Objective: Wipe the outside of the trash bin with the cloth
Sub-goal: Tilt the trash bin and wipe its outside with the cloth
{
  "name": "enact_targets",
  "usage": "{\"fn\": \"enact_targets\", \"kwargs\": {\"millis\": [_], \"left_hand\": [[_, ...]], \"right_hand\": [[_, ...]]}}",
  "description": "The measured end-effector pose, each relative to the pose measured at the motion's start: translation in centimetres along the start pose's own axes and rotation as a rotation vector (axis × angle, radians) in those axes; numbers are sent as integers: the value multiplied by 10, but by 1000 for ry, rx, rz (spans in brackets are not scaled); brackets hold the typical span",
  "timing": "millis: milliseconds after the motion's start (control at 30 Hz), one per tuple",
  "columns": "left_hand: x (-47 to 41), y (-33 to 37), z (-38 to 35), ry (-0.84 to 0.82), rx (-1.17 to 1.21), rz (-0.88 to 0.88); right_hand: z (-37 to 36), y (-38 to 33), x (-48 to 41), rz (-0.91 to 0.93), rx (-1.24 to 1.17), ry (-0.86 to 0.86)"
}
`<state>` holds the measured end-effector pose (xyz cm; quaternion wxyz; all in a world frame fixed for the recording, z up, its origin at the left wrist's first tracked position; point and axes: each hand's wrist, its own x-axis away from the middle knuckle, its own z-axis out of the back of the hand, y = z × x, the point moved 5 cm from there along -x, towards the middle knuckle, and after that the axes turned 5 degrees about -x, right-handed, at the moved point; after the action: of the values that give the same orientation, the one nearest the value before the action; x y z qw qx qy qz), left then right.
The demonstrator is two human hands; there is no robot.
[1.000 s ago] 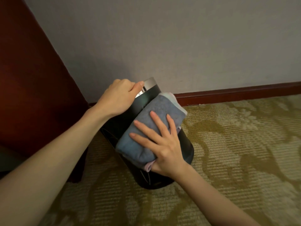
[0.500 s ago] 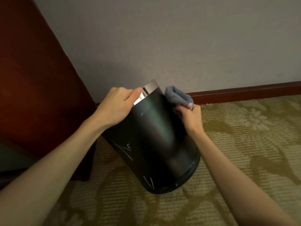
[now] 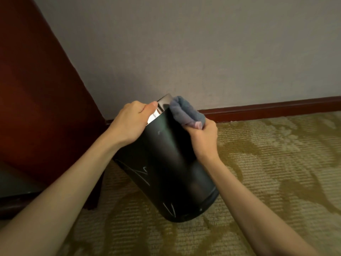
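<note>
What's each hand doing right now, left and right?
Left hand: closed, gripping the trash bin by its shiny rim.
Right hand: closed, gripping the cloth against the bin's upper side.

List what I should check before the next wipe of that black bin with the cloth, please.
1. Left hand grips the black cylindrical trash bin at its shiny metal rim: ok.
2. Right hand holds the folded blue-grey cloth: ok.
3. Cloth touches the bin's outer wall near the rim: ok.
4. Bin's base rests on the patterned carpet: cannot tell.
5. Outer wall free of marks: not ok, pale streaks low down.
</note>
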<state>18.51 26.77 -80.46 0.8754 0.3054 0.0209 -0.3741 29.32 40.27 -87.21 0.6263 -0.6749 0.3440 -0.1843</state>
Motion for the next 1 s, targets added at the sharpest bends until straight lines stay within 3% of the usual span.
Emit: {"fn": "enact_targets", "kwargs": {"millis": [233, 333, 600, 733, 1000], "left_hand": [[-18, -6, -8, -186, 245, 79], [-21, -2, -9, -229, 229, 82], [-27, -5, -9, -199, 176, 60], [-25, -7, -7, -146, 205, 20], [-26, -17, -6, -134, 209, 39]], "right_hand": [[-31, -19, 52, 592, 521, -145], [-40, -8, 72, 816, 712, -245], [-55, 14, 101, 1119, 1037, -536], [-51, 0, 82, 1091, 970, -604], [-32, -16, 27, 762, 630, -341]]}}
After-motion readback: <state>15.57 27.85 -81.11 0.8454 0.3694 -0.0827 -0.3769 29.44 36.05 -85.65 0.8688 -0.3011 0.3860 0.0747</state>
